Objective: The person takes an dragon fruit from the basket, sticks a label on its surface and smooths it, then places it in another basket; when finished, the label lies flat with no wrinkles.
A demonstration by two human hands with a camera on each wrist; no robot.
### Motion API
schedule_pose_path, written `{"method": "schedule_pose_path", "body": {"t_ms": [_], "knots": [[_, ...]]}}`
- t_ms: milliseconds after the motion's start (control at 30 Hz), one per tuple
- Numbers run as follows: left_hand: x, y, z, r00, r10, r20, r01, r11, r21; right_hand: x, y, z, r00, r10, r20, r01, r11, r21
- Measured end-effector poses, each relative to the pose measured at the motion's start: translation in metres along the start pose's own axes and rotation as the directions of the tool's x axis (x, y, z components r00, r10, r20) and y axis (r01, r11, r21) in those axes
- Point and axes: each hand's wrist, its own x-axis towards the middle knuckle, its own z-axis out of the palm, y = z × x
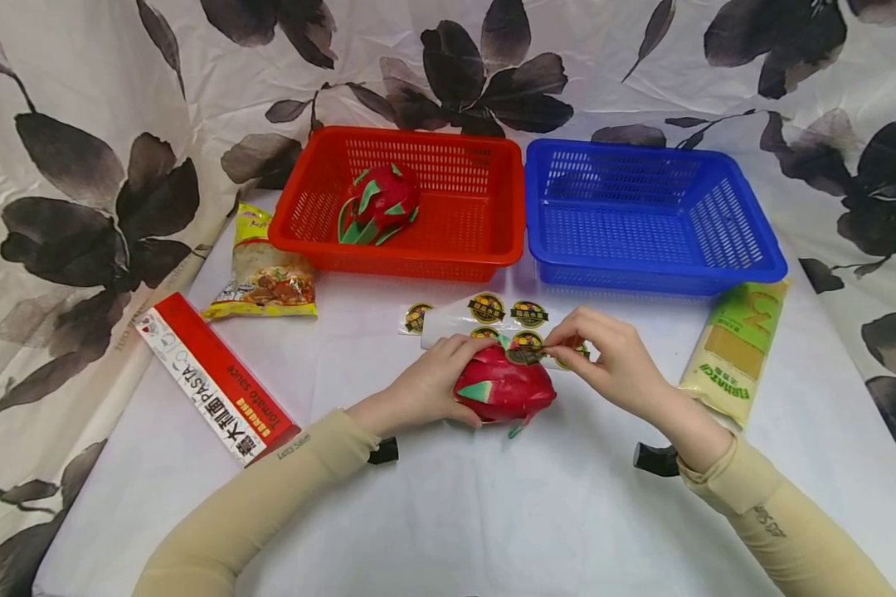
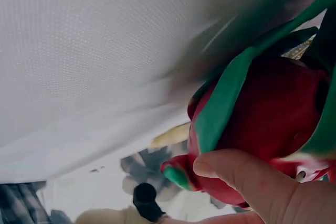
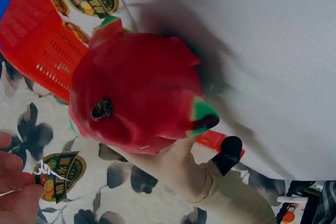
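My left hand (image 1: 435, 386) grips a red dragon fruit (image 1: 509, 388) with green-tipped scales, lying on its side at the middle of the table. In the left wrist view its thumb (image 2: 247, 179) presses on the fruit's red skin beside long green leaves. Just right of the fruit, my right hand (image 1: 611, 352) pinches a dark oval sticker (image 3: 62, 176) with gold lettering and a fruit picture by its edge. From above, the sticker overlaps the fruit's upper edge; contact cannot be told. A sheet of similar stickers (image 1: 448, 322) lies behind the fruit, partly hidden by it and the hands.
A red basket (image 1: 448, 264) at the back holds another dragon fruit (image 1: 385, 199). Beside it stands a blue basket (image 1: 657, 274). On the left lie a yellow-topped food bag (image 1: 269, 269) and a red-and-white pasta box (image 1: 216, 377). A green-and-yellow noodle pack (image 1: 737, 348) lies at right.
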Motion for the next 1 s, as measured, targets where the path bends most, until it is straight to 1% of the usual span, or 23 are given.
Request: {"method": "schedule_pose_path", "body": {"t_ms": [100,200,267,367,433,500,567,600,633,700,800,867,933,967,1000], "knots": [[0.002,-0.001,-0.001,1.0,-0.006,-0.001,0.006,1.0,-0.024,0.0,-0.001,0.002,1.0,-0.009,0.002,0.009,1.0,0.009],[0.004,-0.003,-0.006,0.999,-0.023,0.024,0.024,0.999,-0.039,0.001,-0.001,0.004,1.0,-0.016,0.007,0.016,1.0,0.023],[0.006,-0.006,-0.011,0.999,-0.022,0.048,0.024,0.999,-0.036,0.001,-0.002,0.005,1.0,-0.014,0.011,0.014,0.999,0.03],[0.009,-0.011,-0.02,0.995,0.01,0.099,-0.007,0.999,-0.036,0.001,-0.003,0.005,1.0,-0.009,0.007,0.009,0.999,0.039],[0.012,-0.015,-0.025,0.989,0.044,0.138,-0.037,0.998,-0.051,0.002,-0.003,0.005,1.0,-0.001,0.004,0.001,0.999,0.042],[0.014,-0.018,-0.029,0.982,0.065,0.175,-0.053,0.996,-0.073,0.002,-0.003,0.005,1.0,0.003,0.004,-0.003,0.999,0.045],[0.016,-0.021,-0.033,0.979,0.066,0.194,-0.053,0.996,-0.073,0.003,-0.003,0.005,1.0,0.006,0.009,-0.006,0.999,0.044],[0.016,-0.022,-0.034,0.979,0.057,0.198,-0.045,0.997,-0.067,0.003,-0.003,0.005,1.0,0.007,0.012,-0.007,0.999,0.043],[0.015,-0.023,-0.035,0.98,0.048,0.195,-0.037,0.998,-0.059,0.004,-0.003,0.005,1.0,0.007,0.014,-0.008,0.999,0.042],[0.013,-0.024,-0.036,0.985,0.038,0.169,-0.032,0.999,-0.04,0.004,-0.003,0.005,1.0,0.011,0.017,-0.012,0.999,0.037],[0.006,-0.026,-0.034,0.995,0.018,0.101,-0.015,0.999,-0.031,0.004,-0.002,0.004,1.0,0.017,0.016,-0.017,1.0,0.026],[-0.001,-0.026,-0.032,0.999,-0.001,0.054,0.003,0.999,-0.046,0.003,-0.002,0.004,1.0,0.021,0.013,-0.021,1.0,0.02],[-0.01,-0.025,-0.028,0.998,-0.059,0.016,0.06,0.995,-0.075,0.003,-0.002,0.004,1.0,0.022,0.01,-0.022,1.0,0.017],[-0.014,-0.024,-0.025,0.994,-0.107,-0.004,0.106,0.989,-0.105,0.002,-0.002,0.004,1.0,0.023,0.007,-0.023,1.0,0.017],[-0.019,-0.022,-0.023,0.985,-0.172,-0.027,0.167,0.976,-0.142,0.002,-0.002,0.004,1.0,0.023,0.005,-0.023,1.0,0.019]]}}
